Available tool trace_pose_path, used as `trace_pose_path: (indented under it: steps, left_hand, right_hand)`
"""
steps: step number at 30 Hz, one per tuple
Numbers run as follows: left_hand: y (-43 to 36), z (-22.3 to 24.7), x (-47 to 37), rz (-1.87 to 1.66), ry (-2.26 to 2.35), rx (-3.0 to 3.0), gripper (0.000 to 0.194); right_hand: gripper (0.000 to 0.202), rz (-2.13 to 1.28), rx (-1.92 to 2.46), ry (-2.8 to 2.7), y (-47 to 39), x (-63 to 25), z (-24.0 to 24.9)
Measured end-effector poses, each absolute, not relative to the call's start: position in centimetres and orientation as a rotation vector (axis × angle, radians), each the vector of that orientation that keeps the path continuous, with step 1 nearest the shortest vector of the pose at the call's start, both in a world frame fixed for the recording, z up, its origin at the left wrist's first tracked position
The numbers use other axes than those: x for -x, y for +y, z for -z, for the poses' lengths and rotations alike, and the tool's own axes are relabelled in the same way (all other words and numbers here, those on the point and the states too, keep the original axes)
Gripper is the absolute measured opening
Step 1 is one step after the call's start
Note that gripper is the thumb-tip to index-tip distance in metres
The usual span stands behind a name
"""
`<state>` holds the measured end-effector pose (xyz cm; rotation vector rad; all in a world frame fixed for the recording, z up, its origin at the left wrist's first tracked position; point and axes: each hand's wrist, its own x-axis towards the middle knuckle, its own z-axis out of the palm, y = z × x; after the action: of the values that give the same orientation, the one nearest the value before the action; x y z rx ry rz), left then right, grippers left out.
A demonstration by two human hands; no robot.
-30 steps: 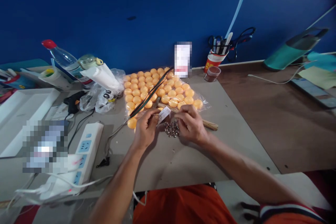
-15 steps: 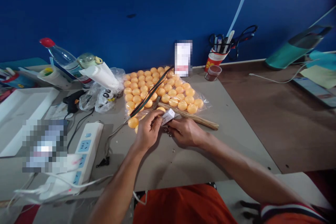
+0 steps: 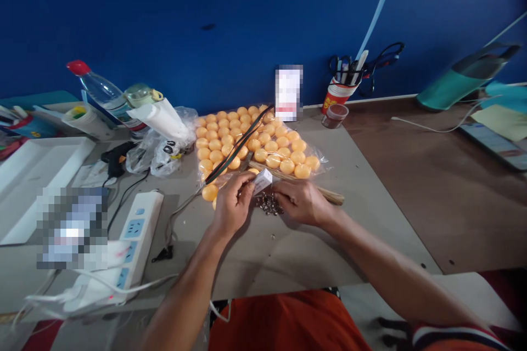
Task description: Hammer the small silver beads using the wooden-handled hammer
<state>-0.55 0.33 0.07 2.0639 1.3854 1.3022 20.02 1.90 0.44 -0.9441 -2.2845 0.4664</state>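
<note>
My left hand [image 3: 234, 203] is closed around a small white box [image 3: 262, 180] with faint print on it, tilted above the table. To its right, my right hand [image 3: 302, 202] has its fingers pinched together close to the box's end; what they hold, if anything, is hidden. Just below the box, a heap of small shiny metal pieces [image 3: 269, 204] lies on the grey tabletop, beside my right fingertips. Behind both hands is a clear plastic bag of orange-yellow balls [image 3: 272, 160]. A wooden handle [image 3: 331, 196] lies along the bag's near edge, partly covered by my right hand.
A dark strap [image 3: 239, 145] crosses the bag. On the left are a power strip [image 3: 135, 225] with cables, a black glue gun [image 3: 117, 159] and a white tray [image 3: 49, 175]. At the back stand a cup of tools [image 3: 340, 90] and a small red-brown tub [image 3: 335, 115].
My right hand has shifted slightly right, away from the box. The heap of metal pieces below now shows much more. My left hand still holds the box in nearly the same place.
</note>
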Motion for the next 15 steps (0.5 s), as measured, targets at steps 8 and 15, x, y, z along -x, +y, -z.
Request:
trace_pose_path:
  steps: [8,15]
  left_hand:
    - [0.04,-0.63,0.34,-1.291,1.289,-1.897,0.018]
    - [-0.14,-0.91,-0.2,-1.265,1.212,-1.593,0.019]
  right_hand:
    - [0.054,-0.44,0.929,-2.065,1.94,-20.2,-0.2]
    - [0.016,-0.634,1.052,-1.952,2.52,-20.19,-0.29]
